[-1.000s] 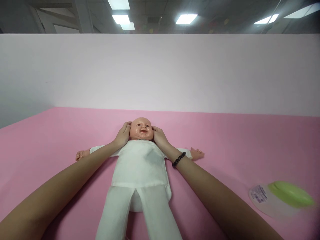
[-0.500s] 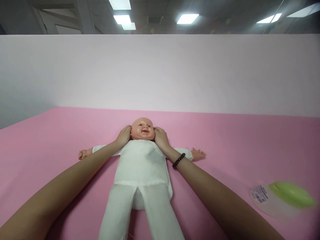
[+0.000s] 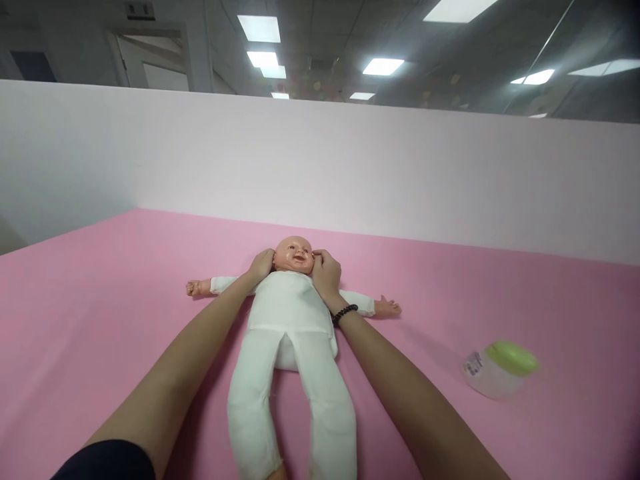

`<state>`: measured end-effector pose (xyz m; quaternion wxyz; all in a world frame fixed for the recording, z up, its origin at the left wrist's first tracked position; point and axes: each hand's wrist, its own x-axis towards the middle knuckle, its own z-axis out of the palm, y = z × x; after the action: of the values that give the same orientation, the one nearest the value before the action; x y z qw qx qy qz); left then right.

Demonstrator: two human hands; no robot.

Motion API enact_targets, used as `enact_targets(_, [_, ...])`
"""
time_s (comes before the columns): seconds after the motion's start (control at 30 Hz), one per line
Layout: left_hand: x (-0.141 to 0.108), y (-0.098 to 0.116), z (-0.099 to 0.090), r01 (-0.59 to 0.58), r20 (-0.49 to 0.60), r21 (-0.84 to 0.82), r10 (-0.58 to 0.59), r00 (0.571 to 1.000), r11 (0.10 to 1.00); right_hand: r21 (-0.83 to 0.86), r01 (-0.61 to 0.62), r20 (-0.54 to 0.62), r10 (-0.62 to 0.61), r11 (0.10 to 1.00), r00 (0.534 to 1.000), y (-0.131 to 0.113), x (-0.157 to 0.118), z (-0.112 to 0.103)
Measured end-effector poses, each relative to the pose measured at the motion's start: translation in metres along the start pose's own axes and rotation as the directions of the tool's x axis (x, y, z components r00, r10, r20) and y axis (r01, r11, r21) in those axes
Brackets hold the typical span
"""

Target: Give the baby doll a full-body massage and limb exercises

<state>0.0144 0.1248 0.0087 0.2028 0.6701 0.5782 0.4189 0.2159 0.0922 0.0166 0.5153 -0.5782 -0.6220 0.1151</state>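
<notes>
Head view, hands [image 3: 295, 273] hiding doll [image 3: 287, 320] ears, feet cropped

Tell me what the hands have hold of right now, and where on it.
Both hands are on the baby doll at its head: the left hand against one side, the right hand against the other with fingertips by the ear.
</notes>
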Motion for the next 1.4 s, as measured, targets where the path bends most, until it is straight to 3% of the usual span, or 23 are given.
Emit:
enact_targets(0.1, [-0.008,0.009,-0.008,-0.009,-0.061,0.013,0.009,0.998,1.000,-0.227,0.130,0.027,-0.127,0.965,0.992,-0.007,-0.010,-0.011])
enact_targets(0.27, [-0.038,0.024,-0.023,-0.019,-0.206,0.160,0.052,0.977,0.987,-0.584,0.300,0.300,-0.143,0.754,0.943,-0.004,-0.030,-0.045])
enact_targets(0.37, [-0.063,0.026,-0.034,-0.088,-0.083,0.408,0.133,0.988,0.909,-0.684,0.367,0.409,-0.084,0.631,0.908,0.005,-0.047,-0.071])
enact_targets(0.47, [-0.087,0.024,-0.045,-0.130,0.057,0.620,0.121,0.991,0.774,-0.713,0.407,0.450,-0.073,0.570,0.890,0.012,-0.062,-0.095])
enact_targets(0.63, [-0.111,0.022,-0.059,-0.142,0.095,0.745,0.106,0.990,0.652,-0.731,0.313,0.346,-0.067,0.606,0.936,0.014,-0.077,-0.122])
enact_targets(0.77, [-0.117,0.021,-0.071,-0.003,-0.023,0.784,0.033,0.999,0.621,-0.741,0.260,0.328,-0.004,0.620,0.945,0.013,-0.082,-0.132])
enact_targets(0.93, [-0.115,0.005,-0.092,0.204,-0.202,0.715,-0.082,0.976,0.668,-0.764,0.230,0.321,0.046,0.602,0.946,0.018,-0.081,-0.136])
enact_targets(1.07, [-0.113,-0.009,-0.106,0.387,-0.329,0.572,-0.231,0.916,0.723,-0.742,0.055,0.224,0.170,0.668,0.960,0.025,-0.080,-0.140])
enact_targets(1.17, [-0.113,-0.012,-0.109,0.439,-0.382,0.502,-0.264,0.886,0.746,-0.729,-0.015,0.166,0.198,0.685,0.966,0.030,-0.080,-0.143])
enact_targets(1.3, [-0.115,-0.006,-0.110,0.471,-0.377,0.432,-0.321,0.869,0.769,-0.718,-0.065,0.173,0.268,0.693,0.948,0.032,-0.079,-0.145])
enact_targets(1.4, [-0.116,0.000,-0.110,0.419,-0.285,0.473,-0.316,0.905,0.775,-0.718,-0.017,0.232,0.262,0.696,0.937,0.029,-0.078,-0.146])
